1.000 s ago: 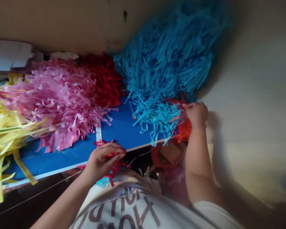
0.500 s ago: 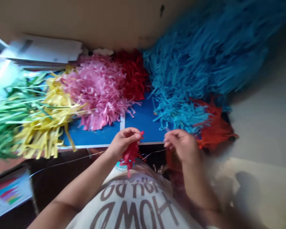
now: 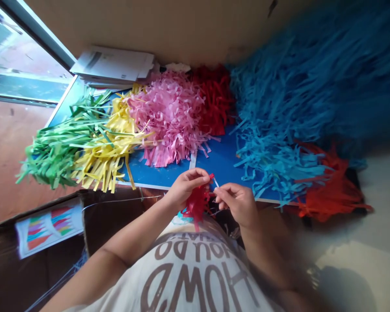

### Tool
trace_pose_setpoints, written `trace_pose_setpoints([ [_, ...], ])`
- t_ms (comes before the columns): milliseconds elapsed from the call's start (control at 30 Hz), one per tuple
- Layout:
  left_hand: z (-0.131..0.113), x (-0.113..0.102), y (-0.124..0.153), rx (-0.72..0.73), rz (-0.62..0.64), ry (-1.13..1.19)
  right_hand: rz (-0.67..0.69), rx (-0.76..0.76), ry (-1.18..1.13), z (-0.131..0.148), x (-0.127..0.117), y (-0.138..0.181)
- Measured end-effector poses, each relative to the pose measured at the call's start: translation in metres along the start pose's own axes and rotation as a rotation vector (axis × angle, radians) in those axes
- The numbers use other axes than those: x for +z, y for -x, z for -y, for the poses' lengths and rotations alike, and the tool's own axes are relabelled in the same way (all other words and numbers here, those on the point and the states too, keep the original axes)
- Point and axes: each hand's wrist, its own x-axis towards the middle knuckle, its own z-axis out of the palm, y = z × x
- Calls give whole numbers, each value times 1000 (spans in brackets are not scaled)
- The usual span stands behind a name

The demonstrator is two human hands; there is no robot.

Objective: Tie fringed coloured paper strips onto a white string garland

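Against the wall (image 3: 195, 30), one blue counter (image 3: 219, 154). Spread on it, six piles of fringe, one per colour: blue pile (image 3: 276, 104) towards the right end, biggest; pink pile (image 3: 167, 115) left of the middle; green pile (image 3: 65, 145) at the left end; yellow pile (image 3: 102, 158) between green and pink; orange pile (image 3: 331, 190) at the right front; dark red pile (image 3: 217, 99) at the middle back. At the counter's back left, one stack of papers (image 3: 113, 64). Below its left front, one printed card (image 3: 52, 229).

By the middle of its front edge, two hands: left hand (image 3: 187, 186), fingers pinching one red fringe (image 3: 196, 206); right hand (image 3: 237, 199), fingers pinching one thin white strip (image 3: 216, 182), far end at the red fringe.

Over the counter's front edge, yellow and orange strands. Open room: mid-counter, between pink and blue; narrower before the pink pile.
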Motion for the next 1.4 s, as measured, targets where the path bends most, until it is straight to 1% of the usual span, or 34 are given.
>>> trace_pose_setpoints([
  [233,1,5,1,-10,11,1,32,-22,19,1,-1,4],
  [367,3,3,-1,-65,32,7,24,-31,29,1,-4,6],
  [467,4,2,-2,-91,24,19,13,-37,26,1,-6,7],
  [600,5,3,-2,-95,14,22,5,-27,13,-1,-6,5],
  [733,6,4,-2,-61,19,-53,7,-27,16,-6,-8,2],
  [800,8,3,-2,-6,21,-129,2,-8,24,-10,-9,-1],
  [867,10,1,-1,78,29,-257,12,26,3,-15,-10,-5],
  [967,15,-2,0,295,-2,-556,45,37,-31,-19,-10,-8],
  [1033,20,-3,1,458,-52,-762,38,-27,69,-19,-10,-8],
  [1100,25,-4,1,569,-80,-931,-2,-149,253,-17,-13,-6],
  [1167,30,-5,0,628,-67,-1045,-41,-250,383,-17,-18,-5],
  [1200,32,-6,0,654,-57,-1084,-51,-270,408,-18,-21,-4],
  [1300,39,-7,-3,728,-35,-1164,-40,-261,425,-23,-27,-2],
  [1400,43,-7,-6,744,-6,-1208,-28,-358,591,-27,-24,-1],
])
